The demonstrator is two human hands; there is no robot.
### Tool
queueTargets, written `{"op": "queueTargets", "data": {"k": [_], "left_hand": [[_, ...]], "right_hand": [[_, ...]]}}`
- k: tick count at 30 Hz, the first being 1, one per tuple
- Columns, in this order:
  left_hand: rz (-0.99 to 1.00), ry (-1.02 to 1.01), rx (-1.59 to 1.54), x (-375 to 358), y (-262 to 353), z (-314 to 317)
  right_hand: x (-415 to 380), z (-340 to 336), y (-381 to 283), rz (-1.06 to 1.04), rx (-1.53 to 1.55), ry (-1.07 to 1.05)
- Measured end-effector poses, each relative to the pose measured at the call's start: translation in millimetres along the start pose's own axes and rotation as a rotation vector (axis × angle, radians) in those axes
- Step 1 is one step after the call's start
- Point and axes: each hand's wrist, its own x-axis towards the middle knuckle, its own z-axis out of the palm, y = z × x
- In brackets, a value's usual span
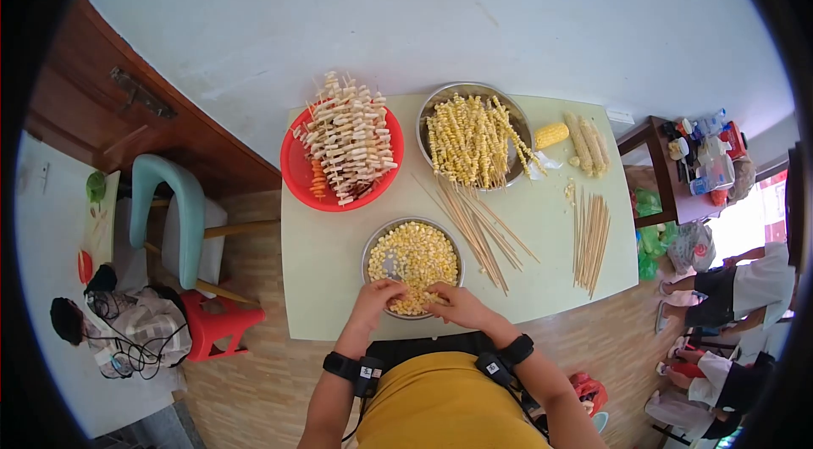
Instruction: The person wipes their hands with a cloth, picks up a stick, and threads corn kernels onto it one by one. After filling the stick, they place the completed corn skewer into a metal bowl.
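A metal bowl [460, 267] of loose corn kernels [413, 246] stands near the table's front edge. Over its left front rim is my left hand [378, 296], fingers pinched together. My right hand [453, 303] is at the right front rim, its fingertips also together over the kernels. Whatever either hand holds is too small to make out. Bare wooden sticks [483, 237] lie in a loose pile to the right of the bowl, with a second bundle [590, 244] farther right. Behind, a larger metal bowl [426, 102] holds skewers threaded with corn kernels [474, 140].
On the pale table [330, 279], a red basin [296, 169] holds skewers of white pieces [351, 135]. A corn cob [551, 135] and stripped cobs [587, 144] lie at the back right. A blue chair [174, 174] and red stool [222, 326] stand left; people [749, 284] are at the far right.
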Motion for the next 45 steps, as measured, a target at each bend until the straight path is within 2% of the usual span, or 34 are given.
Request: {"op": "queueTargets", "data": {"k": [2,5,7,9,11,14,16,18,19,21,22,24,25,27,33,36,45], "left_hand": [[0.012,0.032,-0.015,0,3,-6],[0.023,0.068,-0.028,1,-1,-5],[0.024,0.07,-0.023,2,-4,-3],[0.018,-0.079,0.133,2,-6,1],[0.012,-0.074,0.106,1,-11,6],[-0.002,-0.083,0.058,1,-11,9],[-0.011,-0.092,0.035,7,-21,0],[0.385,0.111,0.48,21,-31,-18],[0.387,0.112,0.481,20,-28,-20],[0.467,0.323,0.747,15,-15,-21],[0.466,0.325,0.748,16,-15,-20],[0.606,0.237,1.006,17,-16,-13],[0.605,0.235,1.007,18,-18,-11],[0.591,0.223,1.238,21,-22,-7],[0.564,0.176,1.366,23,-23,-6],[0.474,0.092,1.334,21,-21,-5],[0.566,0.139,1.332,24,-22,-6]], "right_hand": [[1,-2,17,-0.019,-0.017,0.084],[-2,-5,17,-0.083,-0.123,0.099],[-1,-2,19,-0.095,-0.081,0.105],[-2,-2,18,-0.109,-0.042,0.109],[-2,-2,15,-0.081,-0.123,0.079],[-1,4,25,-0.157,-0.032,0.122],[-2,0,20,-0.117,-0.068,0.1],[-4,-4,18,-0.079,-0.104,0.079],[-7,-8,19,-0.034,-0.021,0.09],[-8,-12,28,0.01,0.061,0.098],[-5,-10,40,-0.025,0.11,0.158],[-4,-8,49,-0.06,0.161,0.218],[-5,-8,47,-0.036,0.153,0.204],[-8,-9,44,-0.014,0.145,0.198],[-12,-6,47,0.02,0.175,0.159],[-14,-7,45,0.047,0.149,0.149],[-12,-7,40,0.088,0.092,0.128]]}}
